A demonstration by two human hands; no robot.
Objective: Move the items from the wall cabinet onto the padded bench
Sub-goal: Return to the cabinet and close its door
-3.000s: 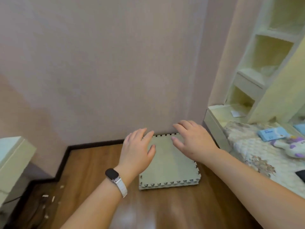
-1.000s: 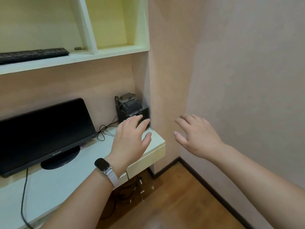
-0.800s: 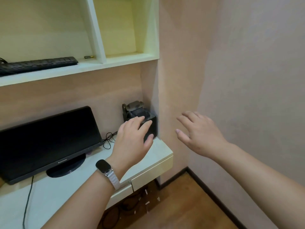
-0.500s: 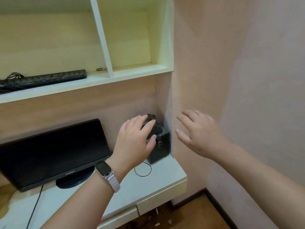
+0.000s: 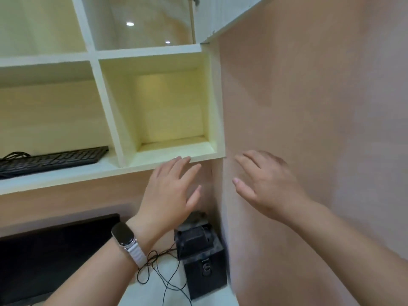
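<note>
- Head view: left hand (image 5: 170, 195) and right hand (image 5: 265, 186) raised below the wall cabinet (image 5: 212, 102), each grip spread, holding nothing.
- Black keyboard (image 5: 53, 160) lying on the cabinet shelf at left, well apart from both hands.
- Black box (image 5: 203, 259) on the surface (image 5: 159, 292) below.

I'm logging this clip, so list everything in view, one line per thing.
wall cabinet: one, cream-white, open compartments, upper left and centre
keyboard: one, black, on the cabinet's lower shelf, far left
monitor: one, black, on the desk, lower left
black box device: one, black, on the desk in the corner by the wall
cables: a few, thin and dark, lying loose on the desk beside the device
desk: one, white, bottom centre
wall: pinkish, right half
smartwatch: one, dark face, white band, left wrist
left hand: open, empty, below the cabinet edge
right hand: open, empty, before the wall
</note>
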